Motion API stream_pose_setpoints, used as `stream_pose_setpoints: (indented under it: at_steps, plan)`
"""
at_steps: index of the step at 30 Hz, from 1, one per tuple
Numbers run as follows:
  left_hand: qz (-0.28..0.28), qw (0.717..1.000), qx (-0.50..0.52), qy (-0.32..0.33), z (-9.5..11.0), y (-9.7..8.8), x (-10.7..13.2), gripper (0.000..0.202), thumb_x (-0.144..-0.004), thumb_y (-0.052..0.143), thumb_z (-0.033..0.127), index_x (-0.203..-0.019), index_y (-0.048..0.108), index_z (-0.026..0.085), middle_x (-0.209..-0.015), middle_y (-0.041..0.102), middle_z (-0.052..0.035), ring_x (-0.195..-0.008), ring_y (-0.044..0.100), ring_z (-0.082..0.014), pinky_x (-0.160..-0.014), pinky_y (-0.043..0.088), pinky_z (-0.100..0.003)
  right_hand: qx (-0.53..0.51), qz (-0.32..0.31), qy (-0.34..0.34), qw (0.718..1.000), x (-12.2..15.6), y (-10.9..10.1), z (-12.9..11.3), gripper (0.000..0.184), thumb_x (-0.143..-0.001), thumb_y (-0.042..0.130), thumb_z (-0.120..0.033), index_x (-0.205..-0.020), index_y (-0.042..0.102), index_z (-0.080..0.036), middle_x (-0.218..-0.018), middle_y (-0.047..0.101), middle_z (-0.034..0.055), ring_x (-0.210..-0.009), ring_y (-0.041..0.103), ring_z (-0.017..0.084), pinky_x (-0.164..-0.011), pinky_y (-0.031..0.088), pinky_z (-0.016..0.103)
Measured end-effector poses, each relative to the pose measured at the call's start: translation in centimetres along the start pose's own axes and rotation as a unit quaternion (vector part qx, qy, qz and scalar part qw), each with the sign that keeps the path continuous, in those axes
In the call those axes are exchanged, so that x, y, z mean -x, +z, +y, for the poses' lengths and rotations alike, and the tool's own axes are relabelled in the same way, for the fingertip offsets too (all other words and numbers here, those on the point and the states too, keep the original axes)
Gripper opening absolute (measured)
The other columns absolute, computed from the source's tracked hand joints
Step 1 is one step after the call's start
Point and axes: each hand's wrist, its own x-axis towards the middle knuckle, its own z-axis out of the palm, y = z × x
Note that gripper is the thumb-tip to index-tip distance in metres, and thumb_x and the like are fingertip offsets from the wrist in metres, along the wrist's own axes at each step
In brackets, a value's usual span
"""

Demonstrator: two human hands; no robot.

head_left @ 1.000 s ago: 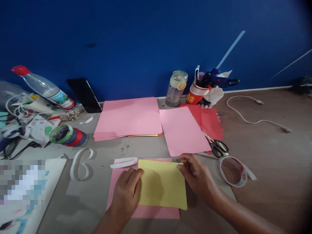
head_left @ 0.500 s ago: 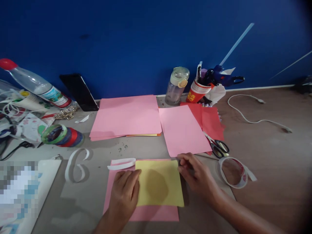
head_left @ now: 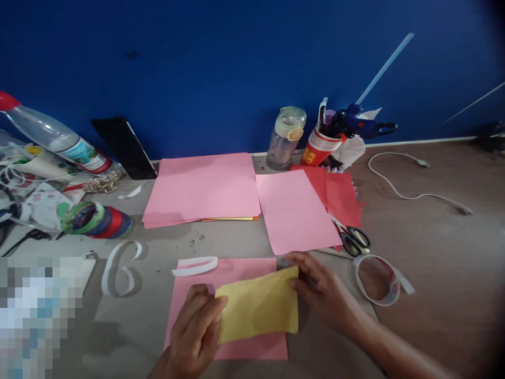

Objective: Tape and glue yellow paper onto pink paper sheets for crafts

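Observation:
A yellow paper sheet (head_left: pixel 258 313) lies over a pink sheet (head_left: pixel 236 273) on the grey table, its far edge lifted and curling toward me. My left hand (head_left: pixel 195 329) pinches the yellow sheet's left edge. My right hand (head_left: pixel 323 292) grips its upper right corner, fingers closed on the paper. A white curled paper strip (head_left: pixel 195 266) rests on the pink sheet's far left corner.
A stack of pink sheets (head_left: pixel 203 187), another pink sheet (head_left: pixel 294 210) and red paper (head_left: pixel 341 197) lie behind. Scissors (head_left: pixel 353 239) and a tape roll (head_left: pixel 376 279) sit to the right. A jar (head_left: pixel 286 139), a cup of tools (head_left: pixel 323 145), coloured tape rolls (head_left: pixel 97 221), a bottle (head_left: pixel 55 139) and a cable (head_left: pixel 414 181) surround them.
The yellow sheet lay flat on the pink one; now both hands have lifted its far edge so it bends toward me. My left hand slid down a little.

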Motion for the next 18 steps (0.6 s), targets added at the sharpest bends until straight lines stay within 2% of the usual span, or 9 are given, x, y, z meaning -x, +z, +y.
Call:
stream_pose_setpoints:
  at_steps: [3,6,8,11,14,18]
  plan:
    - [-0.002,1.000,0.001,-0.030,-0.1,0.3,0.0,0.031,-0.085,0.049,0.006,-0.111,0.058,0.021,-0.075,0.064,-0.0028,-0.068,0.062,-0.0156,-0.066,0.054,-0.029,-0.019,0.054,-0.018,0.998,0.3,0.2,-0.3,0.023,-0.086,0.049,-0.024,-0.109,0.049,-0.021,-0.071,0.059,-0.0018,-0.063,0.057,0.014,-0.057,0.046,0.024]
    - [-0.001,0.999,-0.001,-0.052,-0.3,0.7,-0.2,0.029,-0.085,0.049,0.005,-0.107,0.060,0.020,-0.076,0.063,-0.0030,-0.067,0.059,-0.0141,-0.064,0.053,-0.027,0.041,0.114,-0.081,0.989,0.6,0.5,-0.3,0.012,-0.086,0.050,-0.022,-0.098,0.051,-0.022,-0.073,0.061,-0.0003,-0.064,0.059,0.014,-0.058,0.046,0.024]
    - [0.001,0.999,-0.010,-0.050,-0.5,0.8,-0.4,0.029,-0.084,0.049,0.004,-0.106,0.061,0.020,-0.076,0.063,-0.0026,-0.066,0.058,-0.0138,-0.065,0.053,-0.027,0.089,0.138,-0.129,0.978,0.8,0.7,-0.1,0.006,-0.087,0.051,-0.021,-0.093,0.052,-0.022,-0.071,0.061,0.0004,-0.061,0.058,0.014,-0.057,0.045,0.025]
    - [0.004,0.999,-0.028,-0.030,-0.7,0.9,-0.4,0.032,-0.082,0.050,0.001,-0.107,0.060,0.019,-0.074,0.063,-0.0015,-0.065,0.057,-0.0130,-0.066,0.052,-0.027,0.133,0.164,-0.190,0.959,0.7,1.0,0.0,0.008,-0.087,0.052,-0.019,-0.094,0.051,-0.022,-0.066,0.060,-0.0001,-0.058,0.056,0.015,-0.056,0.044,0.026]
    - [0.010,0.999,-0.050,-0.012,-0.8,0.8,-0.3,0.035,-0.080,0.051,-0.002,-0.108,0.059,0.019,-0.074,0.063,-0.0014,-0.066,0.057,-0.0131,-0.067,0.052,-0.027,0.157,0.151,-0.230,0.948,0.4,1.3,0.0,0.007,-0.088,0.052,-0.016,-0.088,0.052,-0.023,-0.064,0.061,-0.0004,-0.057,0.055,0.015,-0.057,0.043,0.027]
    - [0.012,0.997,-0.080,-0.009,-1.0,0.7,0.3,0.035,-0.080,0.051,-0.002,-0.107,0.059,0.018,-0.076,0.064,-0.0029,-0.069,0.058,-0.0146,-0.070,0.052,-0.029,0.178,0.100,-0.269,0.941,-0.2,1.8,0.0,0.017,-0.090,0.047,-0.014,-0.080,0.057,-0.022,-0.066,0.064,0.0017,-0.060,0.056,0.015,-0.061,0.043,0.029]
